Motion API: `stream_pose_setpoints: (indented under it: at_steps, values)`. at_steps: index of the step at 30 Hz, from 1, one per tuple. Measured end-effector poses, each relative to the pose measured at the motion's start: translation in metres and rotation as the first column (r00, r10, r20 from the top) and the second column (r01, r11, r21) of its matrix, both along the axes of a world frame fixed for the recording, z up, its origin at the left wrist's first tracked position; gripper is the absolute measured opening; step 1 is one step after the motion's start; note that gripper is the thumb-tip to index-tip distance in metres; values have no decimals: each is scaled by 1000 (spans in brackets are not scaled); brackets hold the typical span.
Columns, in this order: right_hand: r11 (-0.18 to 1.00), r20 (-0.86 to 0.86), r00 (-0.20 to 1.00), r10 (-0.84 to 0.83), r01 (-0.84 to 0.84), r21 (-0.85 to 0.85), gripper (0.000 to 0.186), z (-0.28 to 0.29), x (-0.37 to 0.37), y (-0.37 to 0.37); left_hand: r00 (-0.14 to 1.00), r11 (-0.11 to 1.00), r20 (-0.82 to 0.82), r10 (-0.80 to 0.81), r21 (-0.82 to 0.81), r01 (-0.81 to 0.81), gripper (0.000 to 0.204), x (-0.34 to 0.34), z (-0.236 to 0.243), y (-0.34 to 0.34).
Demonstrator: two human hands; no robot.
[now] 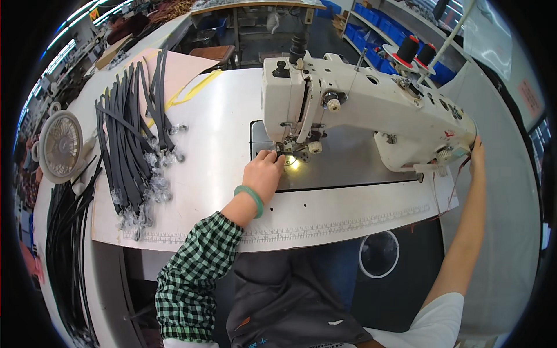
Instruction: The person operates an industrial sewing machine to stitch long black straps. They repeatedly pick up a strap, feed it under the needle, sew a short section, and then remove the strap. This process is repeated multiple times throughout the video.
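Observation:
A white industrial sewing machine (360, 110) stands on the pale table, its small lamp lighting the needle area. My left hand (264, 174), with a green bangle and a checked sleeve cover, is at the presser foot. Its fingers are bent and pressed together beside a small dark piece; what they grip is mostly hidden. Out at the machine's right end, my right hand (477, 156) touches the housing, its fingers largely hidden behind it. To the left lies a pile of dark grey straps (125, 133) with clear, crinkled plastic on their ends.
A small round fan (60, 146) stands at the left edge, above a hanging bundle of black straps (67, 249). Thread cones (408, 49) rise behind the machine. A printed ruler (348, 223) runs along the table's front edge. Blue bins (371, 37) fill shelves beyond.

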State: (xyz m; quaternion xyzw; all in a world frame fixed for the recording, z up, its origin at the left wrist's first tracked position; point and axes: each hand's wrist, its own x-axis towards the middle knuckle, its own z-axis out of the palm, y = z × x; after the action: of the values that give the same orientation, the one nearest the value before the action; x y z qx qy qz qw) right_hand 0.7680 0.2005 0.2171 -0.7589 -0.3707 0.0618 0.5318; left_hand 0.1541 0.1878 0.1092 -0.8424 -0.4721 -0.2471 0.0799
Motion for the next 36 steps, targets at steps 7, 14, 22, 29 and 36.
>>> stream_pose_setpoints:
  at_steps: [7,14,22,29,36]
  values:
    - [946,-46,997,-64,76,316,47,-58,11,-6,999,999,-5,-49,21,49,15,6,-5,6]
    - [993,279,953,-115,106,48,48,10,16,-4,999,998,-19,-45,38,45,15,4,-3,5]
    - [971,-58,998,7,7,240,46,-39,-5,-7,994,994,-2,-107,-13,107,17,-3,-2,5]
    - [981,220,969,-114,75,180,46,-32,38,1,997,997,0,-78,-19,78,23,-1,0,4]
    - [995,65,997,-50,45,86,44,-14,15,7,999,998,-6,-54,-8,54,21,-5,-3,7]
